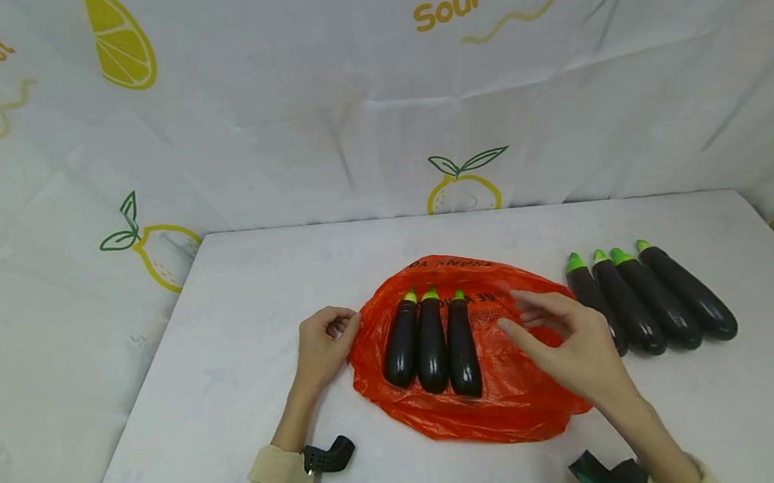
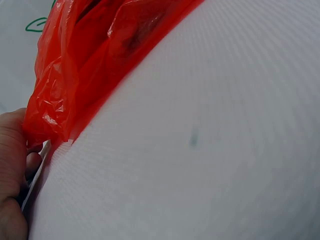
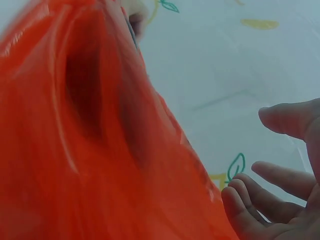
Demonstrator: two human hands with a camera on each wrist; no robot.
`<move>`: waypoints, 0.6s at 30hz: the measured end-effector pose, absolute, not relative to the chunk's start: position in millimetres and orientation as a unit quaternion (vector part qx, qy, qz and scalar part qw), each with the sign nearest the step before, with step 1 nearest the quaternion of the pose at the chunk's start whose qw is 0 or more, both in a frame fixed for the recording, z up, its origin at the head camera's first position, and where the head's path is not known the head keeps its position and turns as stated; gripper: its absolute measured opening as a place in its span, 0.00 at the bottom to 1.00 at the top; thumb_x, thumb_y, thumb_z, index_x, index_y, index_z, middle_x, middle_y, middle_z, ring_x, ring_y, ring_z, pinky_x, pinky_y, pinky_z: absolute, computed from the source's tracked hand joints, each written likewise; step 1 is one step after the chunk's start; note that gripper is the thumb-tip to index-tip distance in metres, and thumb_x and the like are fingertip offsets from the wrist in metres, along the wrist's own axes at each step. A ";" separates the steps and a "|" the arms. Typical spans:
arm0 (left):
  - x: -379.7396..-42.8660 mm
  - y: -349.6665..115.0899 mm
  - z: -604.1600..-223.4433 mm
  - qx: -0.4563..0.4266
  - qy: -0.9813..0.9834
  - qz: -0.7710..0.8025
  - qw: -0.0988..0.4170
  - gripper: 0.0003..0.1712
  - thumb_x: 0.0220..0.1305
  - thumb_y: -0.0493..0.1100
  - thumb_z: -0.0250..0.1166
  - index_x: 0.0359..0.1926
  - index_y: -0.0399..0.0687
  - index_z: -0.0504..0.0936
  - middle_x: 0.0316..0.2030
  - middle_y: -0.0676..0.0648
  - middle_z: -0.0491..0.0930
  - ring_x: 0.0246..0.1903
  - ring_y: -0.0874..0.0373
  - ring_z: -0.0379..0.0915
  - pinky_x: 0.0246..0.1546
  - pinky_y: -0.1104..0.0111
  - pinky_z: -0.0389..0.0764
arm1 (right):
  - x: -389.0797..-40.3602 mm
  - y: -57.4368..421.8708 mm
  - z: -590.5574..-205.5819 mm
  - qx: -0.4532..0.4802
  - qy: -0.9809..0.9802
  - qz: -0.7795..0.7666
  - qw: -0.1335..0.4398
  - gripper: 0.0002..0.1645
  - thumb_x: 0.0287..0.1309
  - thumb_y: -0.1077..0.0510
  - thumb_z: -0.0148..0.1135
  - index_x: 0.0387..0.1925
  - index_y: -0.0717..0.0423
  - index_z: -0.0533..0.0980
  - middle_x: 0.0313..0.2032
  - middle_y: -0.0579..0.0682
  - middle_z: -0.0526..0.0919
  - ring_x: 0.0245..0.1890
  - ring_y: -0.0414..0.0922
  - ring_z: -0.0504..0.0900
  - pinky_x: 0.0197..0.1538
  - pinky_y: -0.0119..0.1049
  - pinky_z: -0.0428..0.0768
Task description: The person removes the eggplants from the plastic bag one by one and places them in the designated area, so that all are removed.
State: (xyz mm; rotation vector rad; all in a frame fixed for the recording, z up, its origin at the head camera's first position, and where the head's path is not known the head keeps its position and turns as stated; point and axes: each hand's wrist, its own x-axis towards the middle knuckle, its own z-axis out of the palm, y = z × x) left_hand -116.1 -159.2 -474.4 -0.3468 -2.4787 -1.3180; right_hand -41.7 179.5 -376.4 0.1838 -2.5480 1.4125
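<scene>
Three dark eggplants (image 1: 431, 348) with green tips lie side by side on a red plastic bag (image 1: 513, 368), spread open on the table. My left hand (image 1: 327, 345) pinches the bag's left edge between thumb and fingers; the left wrist view shows the gathered red plastic (image 2: 52, 105) at the fingertips. Over the bag's right part, my right hand (image 1: 572, 341) has its thumb and fingers spread apart with nothing between them. In the right wrist view the fingers (image 3: 265, 200) stand beside the bag's raised side.
Several more eggplants (image 1: 657, 296) lie in a row on the white table (image 1: 228, 299), right of the bag and partly behind my right hand. A white curtain with lemon prints (image 1: 269, 129) hangs behind the table. Each wrist carries a black camera mount (image 1: 329, 455).
</scene>
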 end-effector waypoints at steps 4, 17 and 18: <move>-115.6 -159.6 -474.6 -0.121 -0.867 -0.458 0.156 0.04 0.64 0.38 0.70 0.34 0.42 0.88 0.26 0.47 0.84 0.27 0.64 0.72 0.29 0.75 0.75 | -41.1 167.0 -383.0 0.072 -0.868 0.486 0.079 0.27 0.54 0.59 0.77 0.57 0.56 0.82 0.46 0.55 0.88 0.39 0.36 0.84 0.45 0.21 0.82; -115.6 -159.2 -474.9 -0.119 -0.866 -0.462 0.151 0.04 0.64 0.38 0.70 0.34 0.42 0.88 0.26 0.47 0.84 0.27 0.63 0.73 0.29 0.75 0.76 | -39.3 139.2 -402.2 0.047 -0.881 0.471 -0.003 0.35 0.52 0.48 0.79 0.60 0.59 0.80 0.49 0.57 0.86 0.40 0.46 0.87 0.43 0.37 0.88; -115.5 -159.1 -474.6 -0.119 -0.865 -0.463 0.151 0.04 0.64 0.38 0.70 0.34 0.43 0.88 0.26 0.47 0.84 0.27 0.63 0.73 0.29 0.75 0.76 | -39.2 138.4 -403.3 0.044 -0.882 0.469 -0.009 0.36 0.52 0.48 0.79 0.60 0.59 0.80 0.49 0.57 0.86 0.40 0.46 0.88 0.42 0.37 0.88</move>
